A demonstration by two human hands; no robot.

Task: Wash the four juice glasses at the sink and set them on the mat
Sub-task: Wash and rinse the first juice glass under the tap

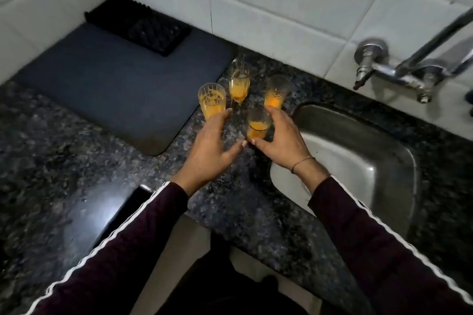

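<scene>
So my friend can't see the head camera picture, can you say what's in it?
Two hands, the left hand and right hand, reach around four glasses with orange juice left in them, standing on a dark speckled counter. A dark mat lies to their left; a steel sink and tap are on the right.

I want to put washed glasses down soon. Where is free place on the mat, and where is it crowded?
The mat is bare from the black rack at its back down to its front edge. The sink basin looks bare too. It is crowded between mat and sink, where the four glasses stand close and both hands reach in.
</scene>
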